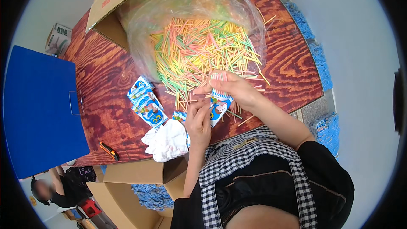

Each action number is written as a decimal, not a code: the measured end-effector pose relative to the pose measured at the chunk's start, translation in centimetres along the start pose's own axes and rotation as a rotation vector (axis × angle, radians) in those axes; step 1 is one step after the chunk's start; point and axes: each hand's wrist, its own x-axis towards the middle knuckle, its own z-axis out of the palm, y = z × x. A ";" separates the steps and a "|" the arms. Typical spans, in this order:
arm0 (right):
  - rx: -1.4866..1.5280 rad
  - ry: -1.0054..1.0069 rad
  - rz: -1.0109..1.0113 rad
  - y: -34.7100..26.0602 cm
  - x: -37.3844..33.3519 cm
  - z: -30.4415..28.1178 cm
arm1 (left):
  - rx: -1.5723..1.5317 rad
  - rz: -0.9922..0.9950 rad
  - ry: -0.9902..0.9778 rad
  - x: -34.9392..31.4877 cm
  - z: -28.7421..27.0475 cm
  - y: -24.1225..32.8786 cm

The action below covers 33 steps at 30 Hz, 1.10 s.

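My right hand [237,88] is closed around the upper end of a small blue-and-white printed packet [220,107], which hangs tilted over the table's near edge. Just left of it, my left hand [198,121] has its fingers drawn together beside the packet's edge; whatever may be between the fingertips is hidden. Beyond both hands, a heap of thin pink, yellow and green sticks [203,48] spills from a clear plastic bag [142,38]. Several similar packets [148,106] lie overlapped to the left. A white glove [167,140] rests nearest my left hand.
The bag lies in the mouth of a tipped cardboard box [108,19] on the wood-grained table [99,97]. An orange-and-black utility knife [109,151] lies near the edge. Below, an open carton [135,171] holds blue packets. A blue panel [42,110] stands left; another person [59,186] is beyond it.
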 end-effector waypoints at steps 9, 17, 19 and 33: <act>0.162 -0.075 0.020 -0.4 0.5 0.4 | -0.076 0.075 -0.047 0.6 -0.4 0.2; 0.121 -0.060 -0.002 -0.7 0.0 1.1 | -0.030 0.067 0.030 0.3 -0.2 0.5; 0.173 -0.024 0.027 -0.9 -0.2 1.3 | -0.029 0.063 0.033 0.3 -0.2 0.5; -0.146 -0.177 -0.171 -1.5 -1.4 1.5 | -0.247 -0.088 0.108 -0.8 0.8 0.4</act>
